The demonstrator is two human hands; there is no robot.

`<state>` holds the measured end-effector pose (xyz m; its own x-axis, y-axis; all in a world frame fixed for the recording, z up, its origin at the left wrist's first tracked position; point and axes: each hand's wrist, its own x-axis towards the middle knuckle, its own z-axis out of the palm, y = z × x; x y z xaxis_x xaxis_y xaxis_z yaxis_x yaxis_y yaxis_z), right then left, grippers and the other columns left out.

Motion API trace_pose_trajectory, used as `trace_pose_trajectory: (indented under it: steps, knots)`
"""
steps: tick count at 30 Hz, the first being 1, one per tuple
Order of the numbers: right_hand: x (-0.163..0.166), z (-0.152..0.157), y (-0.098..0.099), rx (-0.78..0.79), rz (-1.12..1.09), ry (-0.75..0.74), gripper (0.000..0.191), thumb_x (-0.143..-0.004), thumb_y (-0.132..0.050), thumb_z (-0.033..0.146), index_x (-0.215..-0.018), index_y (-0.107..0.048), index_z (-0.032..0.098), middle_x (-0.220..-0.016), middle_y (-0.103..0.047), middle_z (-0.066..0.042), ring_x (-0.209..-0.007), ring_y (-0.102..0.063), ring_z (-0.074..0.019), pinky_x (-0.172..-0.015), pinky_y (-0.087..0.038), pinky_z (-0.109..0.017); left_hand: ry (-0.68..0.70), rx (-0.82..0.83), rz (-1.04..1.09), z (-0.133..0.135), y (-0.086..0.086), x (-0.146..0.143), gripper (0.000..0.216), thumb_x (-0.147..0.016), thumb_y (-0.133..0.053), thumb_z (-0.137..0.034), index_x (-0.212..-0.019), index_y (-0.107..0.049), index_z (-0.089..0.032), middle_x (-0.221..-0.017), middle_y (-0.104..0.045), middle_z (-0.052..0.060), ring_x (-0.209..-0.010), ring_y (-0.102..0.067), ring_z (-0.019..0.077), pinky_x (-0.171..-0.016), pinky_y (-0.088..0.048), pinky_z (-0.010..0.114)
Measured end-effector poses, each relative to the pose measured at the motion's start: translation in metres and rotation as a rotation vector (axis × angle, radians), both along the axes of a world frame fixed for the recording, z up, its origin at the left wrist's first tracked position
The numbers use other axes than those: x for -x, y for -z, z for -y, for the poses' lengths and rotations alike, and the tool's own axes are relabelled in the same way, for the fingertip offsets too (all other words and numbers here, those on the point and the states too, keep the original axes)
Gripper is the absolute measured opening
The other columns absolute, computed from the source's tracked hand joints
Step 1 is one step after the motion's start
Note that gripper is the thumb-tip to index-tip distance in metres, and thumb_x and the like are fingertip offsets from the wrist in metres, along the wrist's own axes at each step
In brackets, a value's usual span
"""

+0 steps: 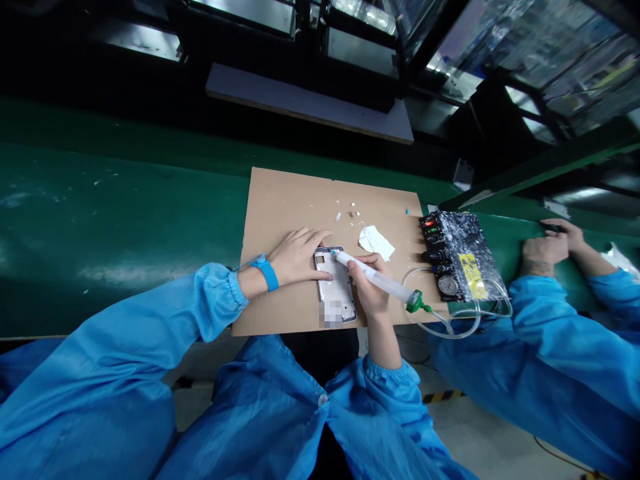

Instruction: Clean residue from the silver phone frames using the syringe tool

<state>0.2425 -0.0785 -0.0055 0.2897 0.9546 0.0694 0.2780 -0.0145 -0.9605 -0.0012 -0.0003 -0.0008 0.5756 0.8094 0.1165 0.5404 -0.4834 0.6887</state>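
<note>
A silver phone frame (336, 288) lies on a brown cardboard sheet (295, 207) on the green bench. My left hand (299, 255), with a blue wrist strap, rests flat beside the frame's left edge, fingers spread and touching its top corner. My right hand (369, 287) is closed round a clear dispensing syringe (380, 279). The syringe tip touches the frame's upper edge. A clear hose (467, 320) runs from the syringe's green end cap to a black controller box (457, 255).
A crumpled white wipe (376, 242) and small white scraps lie on the cardboard. At the right, another person's hands (547, 248) in blue sleeves rest on the bench edge. A grey board (310, 101) sits behind the green belt (115, 213).
</note>
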Motion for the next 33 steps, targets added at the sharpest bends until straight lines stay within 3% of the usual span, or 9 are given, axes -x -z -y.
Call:
trace_pose_trajectory:
  steps: [9, 33]
  knots:
    - [-0.0007, 0.0006, 0.0021, 0.017, -0.019, 0.015, 0.063, -0.087, -0.096, 0.085, -0.095, -0.067, 0.029, -0.083, -0.078, -0.002, -0.073, -0.069, -0.0232, -0.07, -0.058, -0.038, 0.0, 0.005, -0.028, -0.0001, -0.0026, -0.0008, 0.1, -0.087, -0.108, -0.063, -0.167, -0.062, -0.027, -0.139, -0.081, 0.011, -0.13, -0.073, 0.0395, -0.121, -0.056, 0.056]
    - [-0.0034, -0.0002, 0.0012, -0.011, 0.0, -0.015, 0.064, -0.09, -0.094, 0.086, -0.092, -0.062, 0.03, -0.075, -0.072, 0.0, -0.069, -0.067, -0.0224, -0.07, -0.056, -0.038, 0.002, 0.009, -0.039, -0.0007, -0.001, -0.0027, 0.103, -0.085, -0.11, -0.063, -0.168, -0.061, -0.023, -0.14, -0.081, 0.012, -0.131, -0.073, 0.0396, -0.122, -0.055, 0.056]
